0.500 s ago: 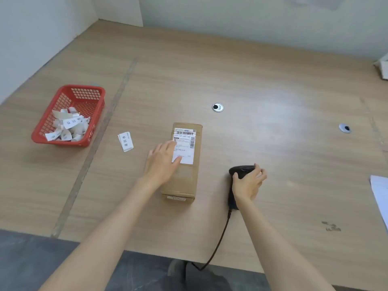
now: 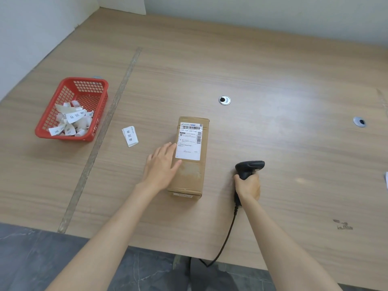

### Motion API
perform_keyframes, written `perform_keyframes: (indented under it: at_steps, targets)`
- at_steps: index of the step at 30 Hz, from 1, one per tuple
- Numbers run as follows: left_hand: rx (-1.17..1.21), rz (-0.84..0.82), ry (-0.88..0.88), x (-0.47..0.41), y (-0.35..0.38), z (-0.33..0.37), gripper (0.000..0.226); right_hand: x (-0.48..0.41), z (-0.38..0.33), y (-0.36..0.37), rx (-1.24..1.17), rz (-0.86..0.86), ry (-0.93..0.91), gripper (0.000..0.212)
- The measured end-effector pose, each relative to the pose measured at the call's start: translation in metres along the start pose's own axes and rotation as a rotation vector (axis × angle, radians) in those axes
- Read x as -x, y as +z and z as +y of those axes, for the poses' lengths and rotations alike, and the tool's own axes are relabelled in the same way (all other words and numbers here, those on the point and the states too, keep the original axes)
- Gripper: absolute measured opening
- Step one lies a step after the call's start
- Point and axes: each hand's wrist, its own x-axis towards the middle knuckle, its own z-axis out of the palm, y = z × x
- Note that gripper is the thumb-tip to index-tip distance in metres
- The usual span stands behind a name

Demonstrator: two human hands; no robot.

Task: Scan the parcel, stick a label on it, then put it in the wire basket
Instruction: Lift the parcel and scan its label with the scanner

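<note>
Wide pale wood-grain worktop (image 2: 262, 66) fills the view, with a dull grey seam strip (image 2: 117, 97) running from its near edge up toward the far-left corner. Two round silver cable grommets sit in the surface: one (image 2: 224, 100) mid-worktop, another (image 2: 359, 122) close to the right edge. Dark smudged marks (image 2: 344, 224) show near the right of the near edge. Below that edge, grey marbled floor tiles (image 2: 31, 259). White walls (image 2: 31, 28) rise along the far and left edges.

Cut off at right edge: white paper (image 2: 386, 180). Hidden inside right hand (image 2: 248, 188): scanner (image 2: 249, 168) grip.
</note>
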Motion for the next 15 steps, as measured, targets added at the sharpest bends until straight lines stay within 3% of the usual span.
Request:
perform_keyframes:
  at_steps: [5,15]
  targets:
    - [-0.009,-0.055,0.009,0.008,0.006,-0.002,0.065,0.011,-0.004,0.009,-0.155,-0.020,0.001,0.062]
    - [0.058,-0.190,0.027,0.021,0.017,-0.004,0.093,0.039,-0.043,0.029,-0.379,-0.258,-0.170,0.024]
